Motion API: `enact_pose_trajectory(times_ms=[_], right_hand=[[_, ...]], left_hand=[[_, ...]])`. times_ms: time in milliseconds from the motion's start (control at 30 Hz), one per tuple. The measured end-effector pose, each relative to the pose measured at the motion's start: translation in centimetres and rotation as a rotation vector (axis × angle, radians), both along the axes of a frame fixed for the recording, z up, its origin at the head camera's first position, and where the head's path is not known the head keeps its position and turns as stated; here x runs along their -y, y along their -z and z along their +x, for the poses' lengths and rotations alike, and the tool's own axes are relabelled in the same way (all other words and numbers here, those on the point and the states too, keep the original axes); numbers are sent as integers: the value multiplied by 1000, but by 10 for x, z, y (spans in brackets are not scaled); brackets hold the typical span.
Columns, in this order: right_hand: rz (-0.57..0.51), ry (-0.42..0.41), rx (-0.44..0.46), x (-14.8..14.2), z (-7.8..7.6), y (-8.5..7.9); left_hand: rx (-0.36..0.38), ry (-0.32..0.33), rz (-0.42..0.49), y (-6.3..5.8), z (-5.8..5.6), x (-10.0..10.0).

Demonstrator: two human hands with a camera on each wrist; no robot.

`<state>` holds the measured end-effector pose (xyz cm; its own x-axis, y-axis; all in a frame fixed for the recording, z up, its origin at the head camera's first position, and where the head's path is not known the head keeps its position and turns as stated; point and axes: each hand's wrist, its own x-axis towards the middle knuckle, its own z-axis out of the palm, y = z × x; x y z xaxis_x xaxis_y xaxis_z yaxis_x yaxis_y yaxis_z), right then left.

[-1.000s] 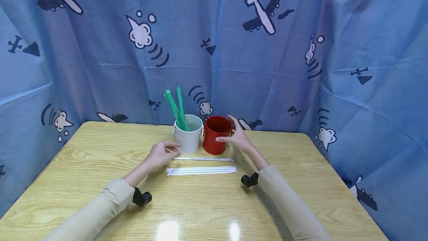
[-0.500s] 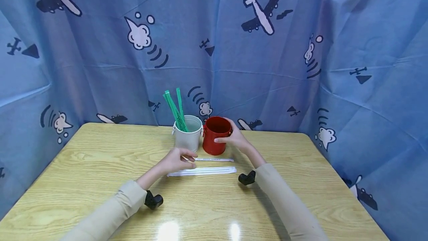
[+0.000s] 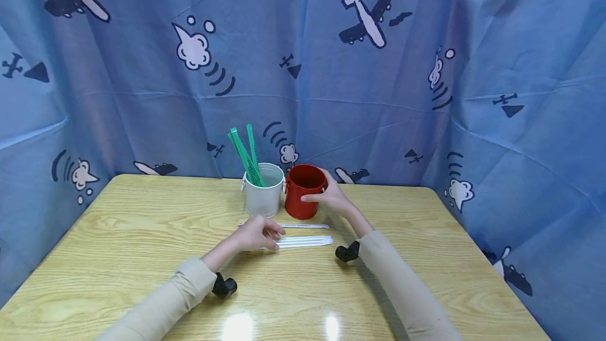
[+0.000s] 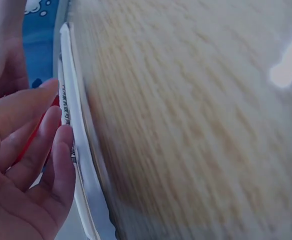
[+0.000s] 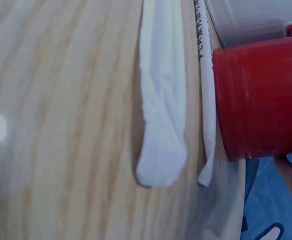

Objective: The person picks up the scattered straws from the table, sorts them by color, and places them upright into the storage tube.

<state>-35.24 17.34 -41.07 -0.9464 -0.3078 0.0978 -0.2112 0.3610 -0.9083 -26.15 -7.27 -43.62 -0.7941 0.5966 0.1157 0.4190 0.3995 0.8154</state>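
My right hand [image 3: 335, 197] grips a small red metal bucket [image 3: 299, 205] at its right side, thumb across the front and fingers round behind. My left hand [image 3: 259, 233] hovers over the left part of several white paper-wrapped straws [image 3: 307, 241], covering that end; its fingers are loosely bent with nothing between them. In the left wrist view the fingertips [image 4: 64, 134] overlap the wrappers' edge. A single thin wrapped straw [image 5: 206, 95] with dark print lies between the buckets and the others.
A white metal bucket [image 3: 261, 203] stands beside the red one, holding several green-wrapped straws [image 3: 250, 162]. The wooden table [image 3: 407, 246] ends at a blue curtain [image 3: 265, 41] with airplane prints at the back.
My left hand has moved right and nearer, from beside the white bucket to over the white straws. My right hand has drawn in closer round the red bucket, which stays in place.
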Motion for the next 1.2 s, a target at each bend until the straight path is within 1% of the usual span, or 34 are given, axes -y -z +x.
enact_pose_trajectory(times_ms=[167, 267, 333, 467, 567, 700, 933, 1200], right_hand=[[0, -32, -9, 1, 17, -21], [-6, -37, 15, -3, 20, -24], [-4, -40, 24, -5, 21, -24], [10, -39, 37, -10, 20, -22], [11, -40, 34, -14, 8, -10], [16, -35, 17, -19, -7, 6], [13, -40, -16, -17, -8, 6], [-5, -46, -11, -16, -10, 13]], left_hand=[[-67, -41, -61, -2, 1, -4], [-107, -62, -105, -3, 3, -6], [-148, -65, -137, -4, 3, -8], [-220, -69, -200, -4, 4, -12], [-248, -90, -259, -5, 5, -15], [-254, -119, -320, -7, 7, -20], [-265, -133, -356, -9, 9, -24], [-268, -122, -377, -9, 13, -25]])
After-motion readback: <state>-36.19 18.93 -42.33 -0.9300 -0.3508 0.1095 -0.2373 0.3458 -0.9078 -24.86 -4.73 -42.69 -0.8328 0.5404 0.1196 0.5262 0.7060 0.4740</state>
